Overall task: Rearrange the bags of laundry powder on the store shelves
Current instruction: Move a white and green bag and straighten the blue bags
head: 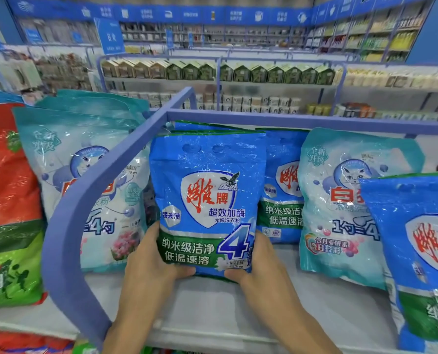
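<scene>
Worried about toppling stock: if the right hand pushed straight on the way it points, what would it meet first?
The right hand grips the front blue bag; pushed on, that bag probably meets the blue bags behind.

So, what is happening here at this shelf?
A person holds a blue bag of laundry powder upright with both hands: the left hand grips its lower left corner, the right hand its lower right corner. The bag is in front of a second blue bag on the white shelf. A pale teal bag leans to the right of them. Beyond the blue rail on the left stand another teal bag and a red bag.
</scene>
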Tool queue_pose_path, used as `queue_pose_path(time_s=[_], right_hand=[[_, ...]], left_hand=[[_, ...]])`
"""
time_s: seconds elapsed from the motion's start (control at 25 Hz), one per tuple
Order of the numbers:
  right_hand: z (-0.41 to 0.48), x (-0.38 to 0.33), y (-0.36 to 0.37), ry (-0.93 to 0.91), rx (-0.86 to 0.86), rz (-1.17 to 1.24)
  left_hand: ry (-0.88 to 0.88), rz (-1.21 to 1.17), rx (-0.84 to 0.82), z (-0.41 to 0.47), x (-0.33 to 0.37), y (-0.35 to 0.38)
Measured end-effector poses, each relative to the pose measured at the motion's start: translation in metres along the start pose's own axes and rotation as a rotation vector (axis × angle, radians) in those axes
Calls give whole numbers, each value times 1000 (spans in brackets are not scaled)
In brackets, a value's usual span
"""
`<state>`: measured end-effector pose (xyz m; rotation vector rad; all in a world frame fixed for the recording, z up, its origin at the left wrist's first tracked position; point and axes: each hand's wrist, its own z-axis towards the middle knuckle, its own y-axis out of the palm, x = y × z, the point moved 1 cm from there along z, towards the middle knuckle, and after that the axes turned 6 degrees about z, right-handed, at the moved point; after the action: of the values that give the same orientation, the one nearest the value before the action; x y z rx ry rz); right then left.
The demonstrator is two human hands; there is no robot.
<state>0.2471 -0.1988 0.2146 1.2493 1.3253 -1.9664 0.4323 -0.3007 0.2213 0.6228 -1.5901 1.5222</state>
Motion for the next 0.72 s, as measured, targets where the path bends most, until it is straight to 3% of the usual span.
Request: queue_pose_path(time_s=[0.28,0.72], right_hand=[[-6,4,-5,-28,0,7],[-30,6,-5,-44,29,-197]], left_hand=[[38,54,37,-9,4,5],[123,223,37,-25,-9,8]])
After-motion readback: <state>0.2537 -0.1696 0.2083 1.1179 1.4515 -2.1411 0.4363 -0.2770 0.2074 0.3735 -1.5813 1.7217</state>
